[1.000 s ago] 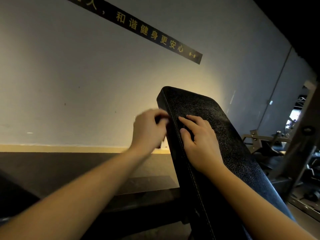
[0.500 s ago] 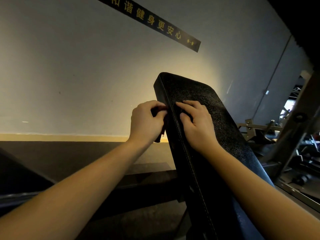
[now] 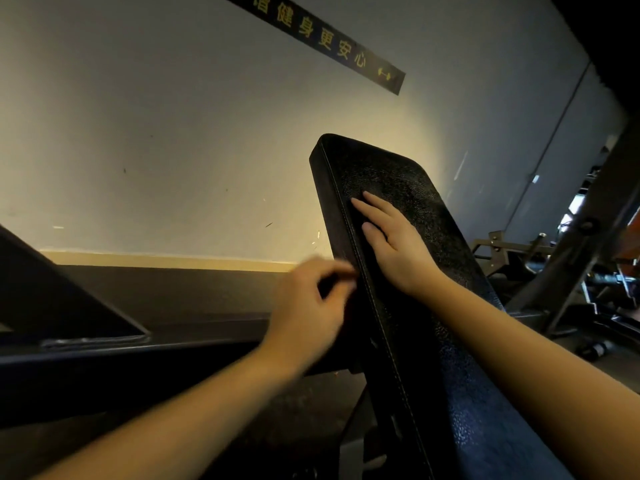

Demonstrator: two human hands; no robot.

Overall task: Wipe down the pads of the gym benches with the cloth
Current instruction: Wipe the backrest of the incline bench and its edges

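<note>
Right hand (image 3: 398,244) lies flat on the bench pad (image 3: 436,216), palm down, fingers straight, near the top end by the stitched left seam. Left hand (image 3: 311,306) is blurred at the pad's left side edge, fingers curled, thumb meeting forefinger over a dark patch. Cloth or shadow, can't tell. Pad tilts up toward the wall. Count: one pad, two hands, one sign strip (image 3: 332,39).

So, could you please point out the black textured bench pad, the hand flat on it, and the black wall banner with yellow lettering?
Black textured bench pad (image 3: 415,195): head view, upper padded face.
Right hand (image 3: 396,244): head view, back of the hand.
Black wall banner with yellow lettering (image 3: 315,34): head view, strip's middle.
</note>
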